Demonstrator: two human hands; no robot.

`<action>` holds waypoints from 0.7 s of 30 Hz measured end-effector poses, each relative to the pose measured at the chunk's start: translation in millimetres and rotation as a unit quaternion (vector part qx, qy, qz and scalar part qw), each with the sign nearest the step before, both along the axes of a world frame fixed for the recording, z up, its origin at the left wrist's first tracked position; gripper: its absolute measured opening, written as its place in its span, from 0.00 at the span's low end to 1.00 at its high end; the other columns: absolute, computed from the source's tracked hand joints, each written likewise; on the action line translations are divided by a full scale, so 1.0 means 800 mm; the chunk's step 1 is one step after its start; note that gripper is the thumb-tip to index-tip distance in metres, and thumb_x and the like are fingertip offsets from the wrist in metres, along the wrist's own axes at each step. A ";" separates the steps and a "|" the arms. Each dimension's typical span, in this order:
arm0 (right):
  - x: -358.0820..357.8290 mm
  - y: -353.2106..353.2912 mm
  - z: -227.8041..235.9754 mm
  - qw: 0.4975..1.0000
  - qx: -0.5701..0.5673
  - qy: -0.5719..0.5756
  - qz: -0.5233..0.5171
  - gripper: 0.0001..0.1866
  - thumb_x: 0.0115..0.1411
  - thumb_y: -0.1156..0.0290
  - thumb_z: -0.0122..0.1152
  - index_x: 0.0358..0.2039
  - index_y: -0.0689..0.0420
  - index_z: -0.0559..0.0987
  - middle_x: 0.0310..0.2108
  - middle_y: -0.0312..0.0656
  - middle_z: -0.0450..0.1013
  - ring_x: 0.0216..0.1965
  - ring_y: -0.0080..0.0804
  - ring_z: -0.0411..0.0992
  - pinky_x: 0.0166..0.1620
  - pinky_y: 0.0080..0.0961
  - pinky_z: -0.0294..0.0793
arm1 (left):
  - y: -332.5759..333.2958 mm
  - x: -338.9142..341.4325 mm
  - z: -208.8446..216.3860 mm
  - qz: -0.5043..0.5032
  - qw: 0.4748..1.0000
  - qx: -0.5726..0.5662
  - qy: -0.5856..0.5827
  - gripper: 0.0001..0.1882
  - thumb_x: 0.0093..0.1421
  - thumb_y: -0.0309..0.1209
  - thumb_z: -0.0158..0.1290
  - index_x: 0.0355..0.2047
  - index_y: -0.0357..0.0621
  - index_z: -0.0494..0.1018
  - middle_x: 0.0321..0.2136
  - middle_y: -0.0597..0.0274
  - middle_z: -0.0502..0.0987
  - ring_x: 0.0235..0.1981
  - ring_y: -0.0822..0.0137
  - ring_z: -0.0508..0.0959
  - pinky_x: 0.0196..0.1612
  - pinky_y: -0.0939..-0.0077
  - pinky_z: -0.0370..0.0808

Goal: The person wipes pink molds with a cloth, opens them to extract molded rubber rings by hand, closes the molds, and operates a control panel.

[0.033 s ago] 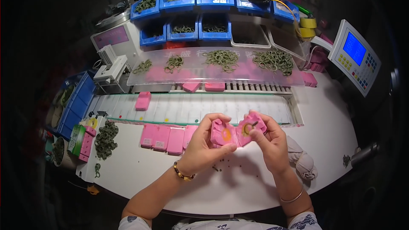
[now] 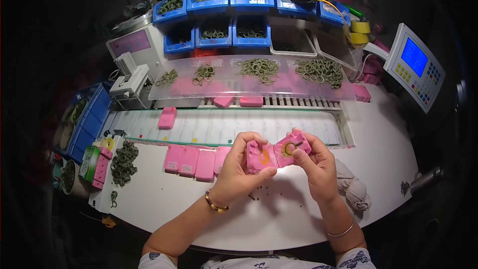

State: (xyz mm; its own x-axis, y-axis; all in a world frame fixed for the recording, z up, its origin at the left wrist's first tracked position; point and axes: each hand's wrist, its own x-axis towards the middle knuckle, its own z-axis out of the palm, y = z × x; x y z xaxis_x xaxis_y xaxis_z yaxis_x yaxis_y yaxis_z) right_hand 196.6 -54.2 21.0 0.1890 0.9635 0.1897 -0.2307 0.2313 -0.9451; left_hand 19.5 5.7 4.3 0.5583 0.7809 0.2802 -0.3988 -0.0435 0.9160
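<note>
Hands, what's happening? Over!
Left hand, right hand: holding opened pink rubbery-looking block. Thin dark ring on its right side. Crumpled beige cloth to the right, not blocking.

Bare hands, 2: left hand [image 2: 239,165] and right hand [image 2: 318,168]. Open pink mould [image 2: 259,158], 1, in 2 halves. Dark ring piece [image 2: 288,151] within it, 1. Wrist ornaments: beaded bracelet [image 2: 214,203], 1; bangle [image 2: 341,232], 1. Closed pink blocks in the tabletop row [image 2: 188,160], at least 4, the hand covering part; pink block on the white belt [image 2: 167,118], 1. Blue bins [image 2: 251,1]: upper tier, 5; lower tier, 3. Ring heaps [image 2: 321,73] on the clear tray [image 2: 224,89], 4. Yellow rolls [image 2: 360,38], 2. Control panel [image 2: 417,67], 1. Cloth bundle [image 2: 352,188], 1.
</note>
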 end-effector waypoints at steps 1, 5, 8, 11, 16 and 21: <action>-0.001 -0.002 0.002 1.000 0.000 0.010 0.011 0.17 0.65 0.80 0.52 0.54 0.66 0.71 0.47 0.43 0.73 0.47 0.25 0.73 0.52 0.23 0.73 | -0.002 0.005 -0.004 0.061 0.992 0.104 0.032 0.27 0.49 0.16 0.61 0.46 0.44 0.61 0.45 0.61 0.62 0.47 0.72 0.67 0.50 0.78 0.69; -0.003 -0.004 -0.003 0.997 0.005 -0.071 0.014 0.16 0.62 0.81 0.54 0.51 0.66 0.74 0.41 0.41 0.76 0.45 0.25 0.73 0.50 0.22 0.73 | -0.018 0.013 -0.009 0.051 0.979 0.186 0.073 0.28 0.50 0.24 0.66 0.45 0.45 0.61 0.45 0.59 0.61 0.51 0.67 0.66 0.57 0.71 0.67; 0.001 -0.003 -0.003 0.992 0.015 -0.117 0.042 0.15 0.60 0.81 0.56 0.48 0.64 0.76 0.37 0.38 0.77 0.43 0.23 0.74 0.48 0.22 0.73 | -0.021 0.012 -0.002 -0.056 0.982 -0.141 -0.115 0.25 0.54 0.28 0.64 0.44 0.44 0.59 0.46 0.59 0.61 0.52 0.67 0.67 0.57 0.69 0.69; 0.001 -0.003 -0.009 0.976 0.052 -0.195 0.086 0.16 0.56 0.79 0.61 0.47 0.61 0.78 0.37 0.37 0.76 0.42 0.25 0.71 0.50 0.24 0.69 | -0.019 0.004 0.001 -0.112 0.972 -0.200 -0.047 0.23 0.59 0.37 0.59 0.46 0.46 0.59 0.46 0.61 0.65 0.47 0.71 0.70 0.51 0.71 0.73; -0.027 -0.009 -0.001 0.924 0.143 -0.347 0.077 0.41 0.48 0.67 0.73 0.61 0.58 0.64 0.53 0.44 0.62 0.52 0.37 0.61 0.56 0.33 0.61 | -0.011 -0.001 0.007 -0.093 0.917 -0.386 -0.049 0.15 0.62 0.41 0.56 0.36 0.46 0.64 0.30 0.66 0.70 0.30 0.75 0.72 0.26 0.81 0.68; -0.037 -0.012 0.002 0.873 0.192 -0.447 -0.038 0.34 0.48 0.65 0.72 0.56 0.56 0.71 0.51 0.45 0.65 0.51 0.44 0.63 0.55 0.38 0.62 | -0.008 -0.001 0.012 -0.006 0.942 -0.333 -0.044 0.12 0.62 0.34 0.50 0.23 0.46 0.64 0.16 0.70 0.63 0.18 0.77 0.66 0.19 0.82 0.60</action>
State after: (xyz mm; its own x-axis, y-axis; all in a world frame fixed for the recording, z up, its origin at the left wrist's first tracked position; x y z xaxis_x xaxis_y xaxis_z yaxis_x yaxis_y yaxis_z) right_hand 167.4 -64.1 22.4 -0.1392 0.7877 0.6001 0.5890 0.5531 -0.5893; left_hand 18.5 -0.8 14.0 0.5661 0.7936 -0.2232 -0.4719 0.5339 0.7016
